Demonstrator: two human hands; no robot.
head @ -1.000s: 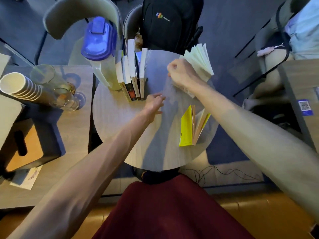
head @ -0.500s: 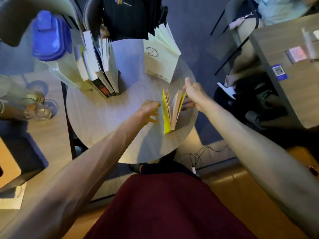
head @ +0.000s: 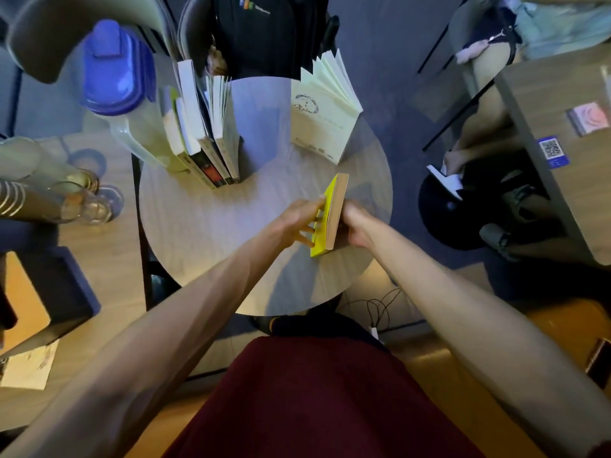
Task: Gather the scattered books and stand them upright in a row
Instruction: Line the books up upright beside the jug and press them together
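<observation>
A yellow-covered book (head: 330, 215) stands on its edge on the round table (head: 205, 233), pressed closed between my two hands. My left hand (head: 294, 223) lies flat against its yellow cover, and my right hand (head: 355, 226) presses the other side. At the back left several books (head: 205, 127) stand upright in a row, leaning on a jug. A cream-white book (head: 325, 114) stands alone at the back right with its pages fanned open.
A clear jug with a blue lid (head: 115, 74) stands at the table's back left. Glasses and stacked paper cups (head: 56, 196) sit on the desk to the left. A black backpack (head: 264, 31) rests on a chair behind. A person sits at the right.
My right hand left the cream book and came down to the yellow book. Both hands have squeezed the splayed yellow book closed and now hold it upright.
</observation>
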